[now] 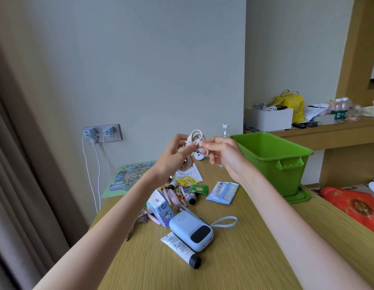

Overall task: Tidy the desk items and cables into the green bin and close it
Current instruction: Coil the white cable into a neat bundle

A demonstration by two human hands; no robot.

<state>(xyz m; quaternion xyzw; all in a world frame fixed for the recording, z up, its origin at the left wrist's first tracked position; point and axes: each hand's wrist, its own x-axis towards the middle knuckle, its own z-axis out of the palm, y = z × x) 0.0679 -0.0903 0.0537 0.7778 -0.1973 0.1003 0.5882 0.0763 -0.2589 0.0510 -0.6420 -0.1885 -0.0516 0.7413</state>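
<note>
White coiled charging cable held up in the air above the far part of the desk, between both hands. Left hand closed around the lower loops of the coil, fingers curled, a beige strand hanging below the palm. Right hand pinches the cable's upper end between thumb and forefinger, remaining fingers loosely curled.

Green rectangular plastic bin stands at the far right of the yellow-green woven-texture desk top, lid off, open side up. It sits on a flat green lid lying under its base. Inside of the bin: only bare wall visible from this angle.

Items on the desk, near to far:
- white squeeze tube with black cap, lying flat, nearest.
- pale blue power bank with wrist loop, touching the tube's far side.
- pale tissue packet with purple print, left of the power bank.
- cluster of small cosmetic tubes beyond it, piled, individual pieces hard to separate.
- yellow tea sachet and green tea sachet, side by side.
- blue-and-white wipes pack, right of the sachets, between them and the bin.
- printed green map sheet, far left edge.

Wall socket plate on the far wall carries white chargers with cables hanging down.
</note>
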